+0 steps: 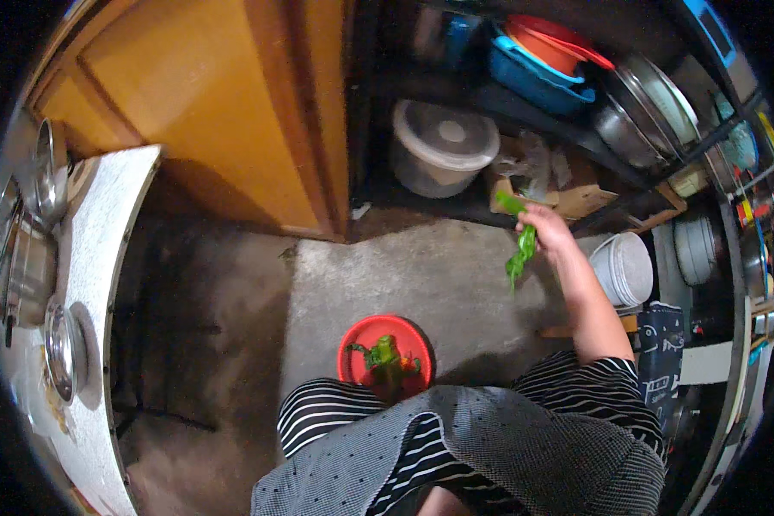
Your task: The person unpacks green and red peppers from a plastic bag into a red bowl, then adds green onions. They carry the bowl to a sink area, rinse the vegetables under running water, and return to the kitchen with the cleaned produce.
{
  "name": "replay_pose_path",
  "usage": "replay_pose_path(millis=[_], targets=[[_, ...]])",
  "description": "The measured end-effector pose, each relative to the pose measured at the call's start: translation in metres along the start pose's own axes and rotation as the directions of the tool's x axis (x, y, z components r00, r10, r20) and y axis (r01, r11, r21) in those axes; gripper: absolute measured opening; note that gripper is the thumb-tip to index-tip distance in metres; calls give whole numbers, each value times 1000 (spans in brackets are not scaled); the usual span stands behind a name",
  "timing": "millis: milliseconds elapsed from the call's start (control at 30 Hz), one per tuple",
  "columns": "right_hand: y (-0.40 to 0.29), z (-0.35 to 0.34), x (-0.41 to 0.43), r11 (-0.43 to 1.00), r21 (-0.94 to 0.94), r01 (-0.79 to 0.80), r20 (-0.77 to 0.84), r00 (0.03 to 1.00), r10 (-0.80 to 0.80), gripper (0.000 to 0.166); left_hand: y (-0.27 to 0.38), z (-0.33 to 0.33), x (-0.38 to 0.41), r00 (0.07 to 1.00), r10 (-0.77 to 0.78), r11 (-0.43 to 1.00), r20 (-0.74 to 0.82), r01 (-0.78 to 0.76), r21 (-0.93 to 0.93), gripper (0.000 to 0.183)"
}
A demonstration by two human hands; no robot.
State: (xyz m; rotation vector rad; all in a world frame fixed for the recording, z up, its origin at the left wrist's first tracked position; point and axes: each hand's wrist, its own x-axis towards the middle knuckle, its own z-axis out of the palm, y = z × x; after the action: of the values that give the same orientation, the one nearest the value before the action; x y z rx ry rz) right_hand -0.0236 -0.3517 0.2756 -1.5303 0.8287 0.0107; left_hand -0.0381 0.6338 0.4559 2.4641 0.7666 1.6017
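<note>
My right hand, on an outstretched arm, is closed around several green peppers, whose ends stick out above and below the fingers. They hang over the concrete floor, in front of the dark shelf. Below and to the left, a round red plastic basin stands on the floor close to my body. In it lie more green peppers and something small and orange-red. My left hand is out of view.
A lidded clear bucket and a cardboard box occupy the low shelf, blue and red basins above. A white bucket stands right of my arm. A white table with steel bowls is at left, by a wooden cabinet.
</note>
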Motion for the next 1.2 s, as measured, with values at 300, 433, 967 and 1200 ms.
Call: replay_pose_path(millis=[300, 433, 967, 1200], targets=[[-85, -60, 94, 559, -829, 12, -259, 878, -403, 57, 290, -115, -169, 834, 182, 528, 522, 364, -767, 1], [-96, 4, -45, 757, -438, 485, 329, 870, -367, 38, 404, -105, -274, 517, 437, 229, 736, 727, -647, 4], [-37, 80, -188, 576, -320, 752, 144, 640, -755, 33, 571, -61, -415, 44, 705, -224, 708, 961, 163, 61], [-24, 78, -160, 713, -120, 690, 162, 723, -672, 23, 570, -61, -414, -126, 666, -42, 735, 978, 205, 30]])
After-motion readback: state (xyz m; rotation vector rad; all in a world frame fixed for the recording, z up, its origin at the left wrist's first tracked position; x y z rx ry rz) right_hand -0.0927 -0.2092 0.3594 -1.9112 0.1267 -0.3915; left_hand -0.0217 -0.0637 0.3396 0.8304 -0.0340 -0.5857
